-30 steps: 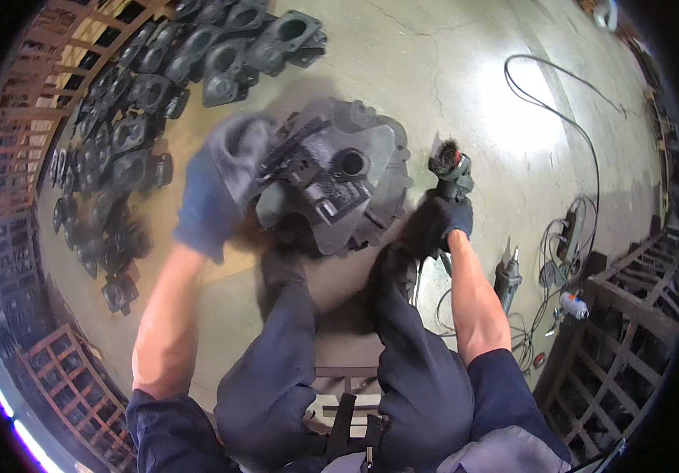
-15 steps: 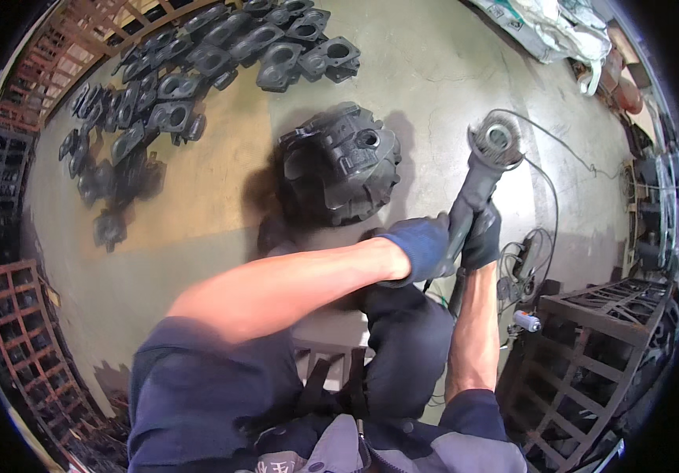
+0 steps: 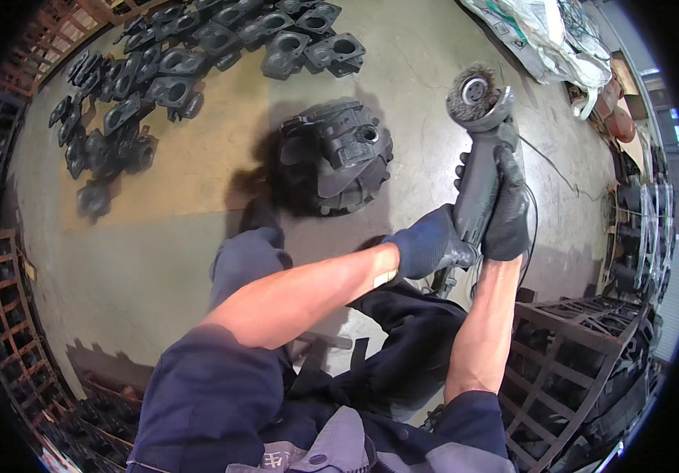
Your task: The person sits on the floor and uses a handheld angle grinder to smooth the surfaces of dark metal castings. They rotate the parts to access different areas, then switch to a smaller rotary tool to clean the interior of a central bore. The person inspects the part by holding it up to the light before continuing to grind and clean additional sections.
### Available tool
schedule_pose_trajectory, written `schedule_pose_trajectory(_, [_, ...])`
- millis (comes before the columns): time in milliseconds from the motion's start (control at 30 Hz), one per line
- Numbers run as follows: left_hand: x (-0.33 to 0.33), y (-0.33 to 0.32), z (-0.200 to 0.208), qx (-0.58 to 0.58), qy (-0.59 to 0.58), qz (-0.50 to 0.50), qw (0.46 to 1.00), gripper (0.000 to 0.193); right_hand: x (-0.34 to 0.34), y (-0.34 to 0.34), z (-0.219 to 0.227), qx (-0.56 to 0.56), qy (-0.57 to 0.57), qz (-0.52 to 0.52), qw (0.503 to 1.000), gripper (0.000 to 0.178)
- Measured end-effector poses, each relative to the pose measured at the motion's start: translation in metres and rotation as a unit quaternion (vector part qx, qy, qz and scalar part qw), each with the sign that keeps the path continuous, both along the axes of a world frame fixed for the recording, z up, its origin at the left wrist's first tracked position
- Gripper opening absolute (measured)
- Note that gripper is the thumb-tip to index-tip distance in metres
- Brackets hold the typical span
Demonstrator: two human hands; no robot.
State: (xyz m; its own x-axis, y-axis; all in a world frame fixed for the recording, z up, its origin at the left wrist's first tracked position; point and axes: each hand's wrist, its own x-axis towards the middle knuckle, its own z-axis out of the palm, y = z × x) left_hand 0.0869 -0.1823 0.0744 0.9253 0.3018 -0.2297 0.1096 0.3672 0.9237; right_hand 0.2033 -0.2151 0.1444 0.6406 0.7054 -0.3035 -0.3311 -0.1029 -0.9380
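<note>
A dark angle grinder [image 3: 477,185] with a wire brush [image 3: 472,93] at its head is held up to the right of the middle. My right hand [image 3: 511,209], in a dark glove, wraps around the grinder's body from the right. Lower down, my left hand [image 3: 426,240], in a blue glove, closes on the rear end of the tool. A dark metal casting [image 3: 347,143] with a round hole rests on top of a bulky round black block [image 3: 335,193], left of the grinder and apart from it.
Several dark castings [image 3: 174,93] lie spread over the floor at the far left. Rusty metal cages [image 3: 4,292] stand along the left, another cage [image 3: 568,355] at the lower right. White sacks [image 3: 544,47] lie at the far right. A thin cable [image 3: 548,165] trails from the grinder.
The grinder has turned, so its wire brush now faces more to the upper left. My right hand has shifted up along its body. The view has moved slightly, and my left leg shows more.
</note>
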Motion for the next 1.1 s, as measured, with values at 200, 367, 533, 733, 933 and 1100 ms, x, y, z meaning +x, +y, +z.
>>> schedule_pose_trajectory(200, [0.006, -0.012, -0.003, 0.042, 0.162, 0.108, 0.980, 0.063, 0.015, 0.002, -0.042, -0.089, -0.083, 0.072, 0.990, 0.053])
schedule_pose_trajectory(367, [0.005, -0.016, -0.009, -0.011, 0.179, 0.077, 0.981, 0.060, 0.017, 0.004, -0.052, -0.158, -0.153, 0.088, 0.972, 0.055])
schedule_pose_trajectory(533, [0.011, -0.029, -0.038, 0.033, 0.154, 0.106, 0.982, 0.057, 0.015, 0.010, -0.070, -0.205, -0.258, 0.071, 0.941, 0.057])
schedule_pose_trajectory(733, [0.012, -0.021, -0.039, 0.061, 0.138, 0.050, 0.987, 0.048, 0.016, 0.012, -0.069, -0.212, -0.308, 0.059, 0.926, 0.054])
schedule_pose_trajectory(933, [0.015, -0.027, -0.054, 0.112, 0.093, 0.048, 0.988, 0.042, 0.018, 0.008, -0.071, -0.175, -0.261, 0.076, 0.946, 0.058])
schedule_pose_trajectory(1100, [0.021, -0.040, -0.087, 0.062, 0.059, 0.084, 0.993, 0.049, 0.008, 0.021, -0.070, -0.246, -0.336, 0.042, 0.908, 0.059])
